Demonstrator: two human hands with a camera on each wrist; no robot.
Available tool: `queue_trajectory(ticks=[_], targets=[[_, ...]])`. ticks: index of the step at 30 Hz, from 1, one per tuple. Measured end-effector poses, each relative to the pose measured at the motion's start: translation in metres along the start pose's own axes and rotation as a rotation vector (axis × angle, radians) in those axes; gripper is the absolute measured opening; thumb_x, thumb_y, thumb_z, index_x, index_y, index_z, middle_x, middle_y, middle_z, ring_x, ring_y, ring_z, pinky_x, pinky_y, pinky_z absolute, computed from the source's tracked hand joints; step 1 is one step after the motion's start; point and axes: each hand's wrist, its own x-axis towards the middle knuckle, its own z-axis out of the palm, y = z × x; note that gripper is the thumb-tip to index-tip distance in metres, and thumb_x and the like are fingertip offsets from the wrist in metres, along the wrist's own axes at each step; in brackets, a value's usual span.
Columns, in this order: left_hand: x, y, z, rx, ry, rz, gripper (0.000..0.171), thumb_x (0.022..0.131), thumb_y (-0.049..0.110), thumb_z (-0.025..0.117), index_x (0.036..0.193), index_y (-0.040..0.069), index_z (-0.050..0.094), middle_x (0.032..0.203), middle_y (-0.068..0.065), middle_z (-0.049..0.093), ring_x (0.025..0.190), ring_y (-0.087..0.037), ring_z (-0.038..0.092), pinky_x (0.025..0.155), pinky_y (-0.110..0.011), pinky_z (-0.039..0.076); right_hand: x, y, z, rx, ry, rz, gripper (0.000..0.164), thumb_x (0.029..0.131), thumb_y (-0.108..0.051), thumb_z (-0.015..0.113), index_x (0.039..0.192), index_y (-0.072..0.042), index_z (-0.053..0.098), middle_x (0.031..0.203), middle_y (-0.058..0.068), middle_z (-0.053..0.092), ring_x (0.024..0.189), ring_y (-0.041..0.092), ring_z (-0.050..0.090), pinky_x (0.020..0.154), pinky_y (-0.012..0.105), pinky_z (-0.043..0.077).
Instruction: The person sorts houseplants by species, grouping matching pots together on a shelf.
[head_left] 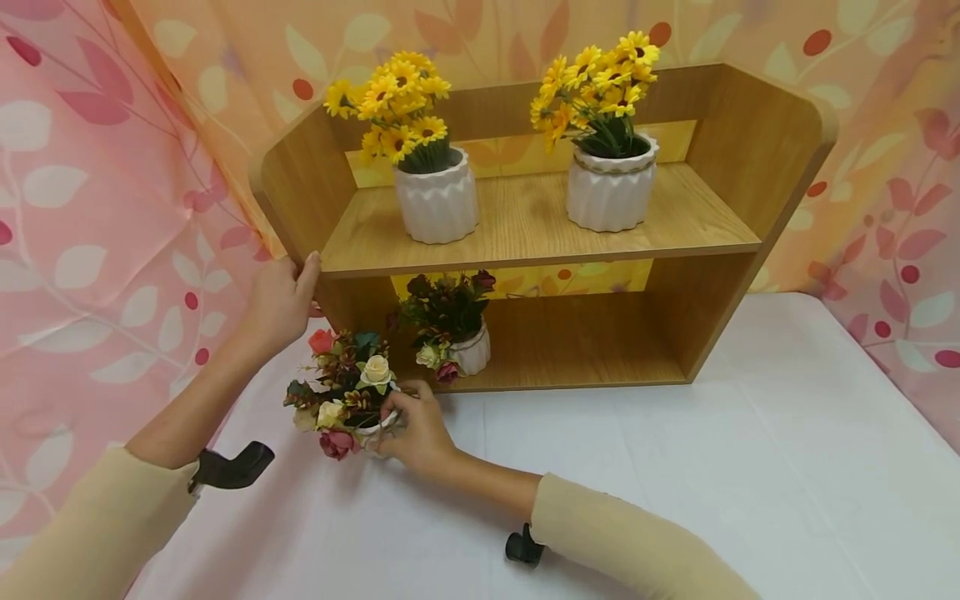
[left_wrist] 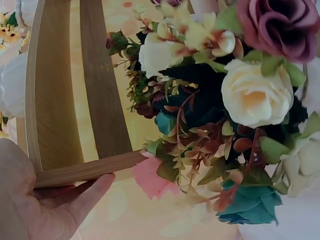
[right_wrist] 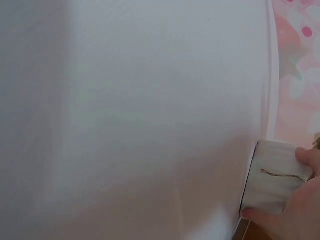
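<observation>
My left hand [head_left: 273,307] grips the left side panel of a two-tier wooden shelf [head_left: 525,237], fingers around its edge in the left wrist view. At the shelf's front left corner, my right hand [head_left: 422,433] holds a white pot of mixed artificial roses [head_left: 375,372]. Pink, cream and mauve blooms lean left out of it. In the right wrist view, thumb and fingers span the ribbed white pot [right_wrist: 272,172], which has a twine band. A second rose pot [head_left: 471,352] with darker flowers stands on the lower tier, at the left.
Two white pots of yellow daisies, one on the left [head_left: 437,200] and one on the right [head_left: 611,190], stand on the upper tier. The shelf stands on a white-covered table [head_left: 637,483]. Patterned curtains [head_left: 90,217] hang behind and at both sides.
</observation>
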Motion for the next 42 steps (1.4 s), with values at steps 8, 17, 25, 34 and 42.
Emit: queue_trajectory(ticks=[8,17,25,34,42], targets=[[-0.001,0.001,0.000,-0.018,-0.015,-0.005,0.058,0.115,0.038,0.032,0.097,-0.011,0.057,0.094,-0.034,0.065,0.084,-0.049,0.075,0.053,-0.020,0.050,-0.007,-0.005,-0.011,-0.024,-0.061,-0.019,0.031,0.070,0.002,0.091,0.084,-0.009,0.065,0.135,0.017,0.060,0.131,0.032,0.056,0.098,0.035,0.050],[-0.001,0.001,-0.001,-0.023,-0.033,-0.015,0.065,0.115,0.039,0.030,0.119,-0.019,0.057,0.107,-0.038,0.065,0.092,-0.052,0.073,0.057,-0.018,0.050,-0.021,-0.011,-0.023,-0.053,-0.133,-0.048,0.030,0.069,0.001,0.090,0.085,-0.010,0.068,0.136,0.018,0.064,0.137,0.031,0.055,0.111,0.048,0.045],[-0.001,0.002,-0.001,-0.029,-0.045,-0.013,0.067,0.115,0.040,0.030,0.124,-0.021,0.056,0.115,-0.040,0.066,0.095,-0.052,0.074,0.058,-0.015,0.051,-0.038,-0.017,-0.042,-0.044,-0.152,-0.102,0.032,0.067,0.003,0.092,0.085,-0.010,0.068,0.130,0.012,0.066,0.132,0.031,0.059,0.105,0.047,0.050],[0.000,0.001,0.000,-0.032,-0.032,0.003,0.065,0.115,0.038,0.032,0.119,-0.022,0.058,0.109,-0.041,0.067,0.089,-0.049,0.075,0.056,-0.013,0.049,-0.056,-0.017,-0.069,0.002,-0.172,-0.054,0.035,0.069,0.002,0.093,0.088,-0.011,0.067,0.138,0.013,0.063,0.134,0.037,0.057,0.092,0.039,0.058],[0.000,0.001,-0.001,-0.019,-0.020,0.021,0.064,0.115,0.036,0.032,0.112,-0.021,0.060,0.103,-0.041,0.068,0.083,-0.048,0.076,0.055,-0.016,0.050,-0.074,-0.016,-0.093,0.063,-0.154,-0.010,0.035,0.069,0.004,0.093,0.087,-0.011,0.067,0.142,0.014,0.061,0.127,0.041,0.062,0.091,0.036,0.061]])
